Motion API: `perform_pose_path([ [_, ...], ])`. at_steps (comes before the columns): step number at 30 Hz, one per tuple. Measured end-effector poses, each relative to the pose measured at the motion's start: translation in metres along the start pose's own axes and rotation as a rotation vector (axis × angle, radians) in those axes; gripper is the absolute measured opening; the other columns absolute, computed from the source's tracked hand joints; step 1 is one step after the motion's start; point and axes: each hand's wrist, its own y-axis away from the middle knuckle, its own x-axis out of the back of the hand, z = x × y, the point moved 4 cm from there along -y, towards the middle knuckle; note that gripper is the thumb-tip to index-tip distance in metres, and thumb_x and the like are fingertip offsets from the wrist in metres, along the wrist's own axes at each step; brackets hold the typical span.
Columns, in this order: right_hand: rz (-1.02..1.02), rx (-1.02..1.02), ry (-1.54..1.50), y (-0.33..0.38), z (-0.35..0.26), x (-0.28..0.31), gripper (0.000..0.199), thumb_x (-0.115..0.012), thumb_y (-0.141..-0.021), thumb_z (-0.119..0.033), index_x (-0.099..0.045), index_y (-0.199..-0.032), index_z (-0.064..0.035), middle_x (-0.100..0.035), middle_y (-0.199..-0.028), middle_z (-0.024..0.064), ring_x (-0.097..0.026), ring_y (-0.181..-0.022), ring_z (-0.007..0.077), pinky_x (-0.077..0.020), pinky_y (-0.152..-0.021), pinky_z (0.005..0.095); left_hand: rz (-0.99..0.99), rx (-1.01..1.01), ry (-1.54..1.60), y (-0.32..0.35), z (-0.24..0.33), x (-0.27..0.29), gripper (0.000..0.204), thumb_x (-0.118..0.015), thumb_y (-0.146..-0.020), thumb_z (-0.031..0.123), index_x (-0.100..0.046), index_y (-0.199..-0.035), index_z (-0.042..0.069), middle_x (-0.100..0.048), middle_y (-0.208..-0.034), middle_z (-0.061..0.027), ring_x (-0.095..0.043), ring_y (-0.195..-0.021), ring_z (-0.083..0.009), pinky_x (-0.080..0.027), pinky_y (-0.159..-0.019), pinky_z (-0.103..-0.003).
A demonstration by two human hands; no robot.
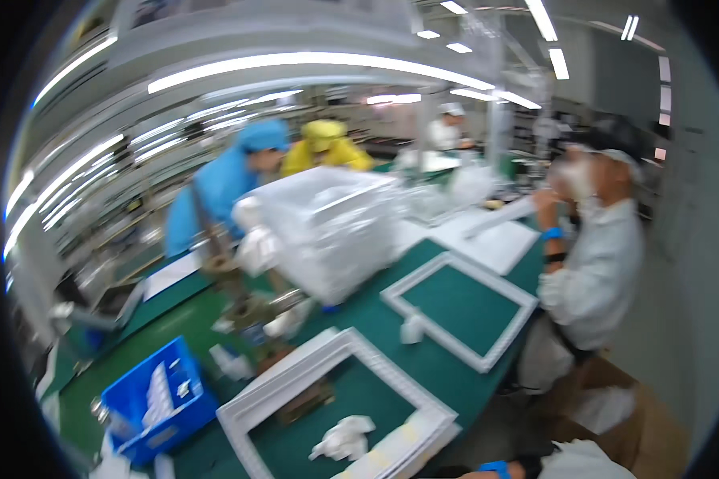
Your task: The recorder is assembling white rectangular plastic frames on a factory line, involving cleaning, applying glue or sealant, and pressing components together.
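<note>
Head view showed a white rectangular frame point(391, 375) with flat, straight bars, at the lower centre on a green tabletop point(359, 313). One corner pointed toward the top; its cut-off near end hid its long axis. A crumpled white wad point(345, 439) lay within its opening. At the lower edge, the blue-banded right hand point(475, 474) was near it, fingers unseen, grip impossible to tell.

Blue bin point(190, 425): white pieces point(158, 397) inside
Cardboard box point(655, 423): right side
Background: 1 person in blue point(204, 195), 1 person in yellow point(321, 150)
</note>
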Motion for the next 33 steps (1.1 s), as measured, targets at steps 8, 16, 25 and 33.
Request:
perform_pose_path([
  [8,0.021,-0.239,0.301,0.036,0.032,0.027,0.023,-0.072,-0.078,-0.013,-0.071,-0.099,-0.0054,-0.066,-0.077,0.0168,-0.066,-0.066,0.0297,-0.0498,-0.061,0.034,0.064,-0.154,0.079,-0.021,0.001,-0.002,0.014,-0.068,-0.076,0.006,-0.055,-0.077,0.003,-0.05,-0.061,-0.0107,-0.05,-0.054,-0.0283,-0.04,-0.051,-0.036],
  [16,-0.172,0.003,0.651,0.165,0.187,0.031,0.012,-0.071,-0.077,-0.012,-0.072,-0.087,-0.0054,-0.064,-0.071,0.0147,-0.064,-0.061,0.0296,-0.0479,-0.057,0.0358,0.101,-0.191,0.03,-0.004,-0.016,-0.019,0.015,-0.069,-0.078,0.011,-0.057,-0.078,0.002,-0.054,-0.065,-0.0141,-0.05,-0.057,-0.0298,-0.041,-0.054,-0.037],
  [25,-0.111,-0.147,0.098,-0.012,0.006,0.027,0.016,-0.074,-0.074,-0.013,-0.066,-0.081,-0.0003,-0.062,-0.065,0.0135,-0.062,-0.055,0.0262,-0.0468,-0.053,0.0328,0.029,-0.336,-0.115,0.008,0.006,-0.009,0.016,-0.067,-0.081,0.011,-0.058,-0.093,0.006,-0.056,-0.084,-0.0143,-0.055,-0.074,-0.0336,-0.045,-0.06,-0.041],
  [33,-0.091,-0.143,0.046,0.004,0.009,0.029,0.019,-0.067,-0.077,-0.013,-0.07,-0.092,-0.0014,-0.061,-0.068,0.0125,-0.059,-0.054,0.0233,-0.0462,-0.052,0.0313,-0.029,-0.313,-0.335,-0.004,0.007,-0.016,0.017,-0.069,-0.082,0.014,-0.054,-0.084,0.007,-0.046,-0.078,-0.0095,-0.051,-0.067,-0.0275,-0.042,-0.057,-0.038],
])
